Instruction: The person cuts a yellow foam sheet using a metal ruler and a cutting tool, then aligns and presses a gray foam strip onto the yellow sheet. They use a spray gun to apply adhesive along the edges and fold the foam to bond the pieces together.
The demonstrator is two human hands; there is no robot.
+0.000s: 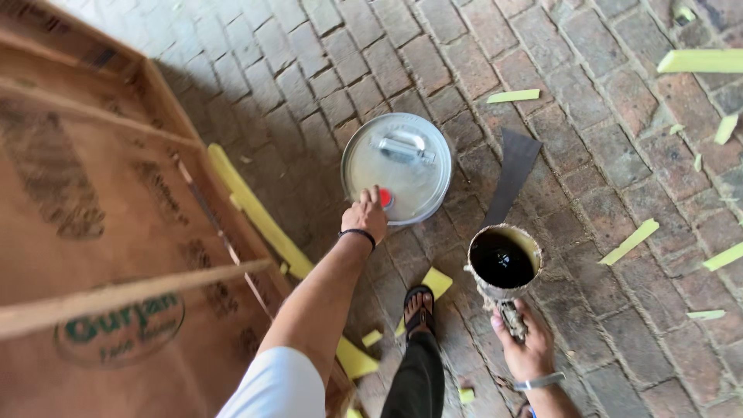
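Note:
A round silver metal can [397,167] with a handle on top stands on the brick floor. My left hand [365,215] reaches down to its near rim, fingers closed around the can's small red cap [385,198]. My right hand [526,344] grips the crusted handle of a small dirty tin [504,262] that holds a dark liquid, held upright over the floor to the right of the can.
A large brown plywood panel with wooden battens [101,224] leans at the left. Yellow laminate strips [259,213] and scraps lie scattered on the bricks. A dark grey strip [511,174] lies beside the can. My sandalled foot [419,308] stands below the can.

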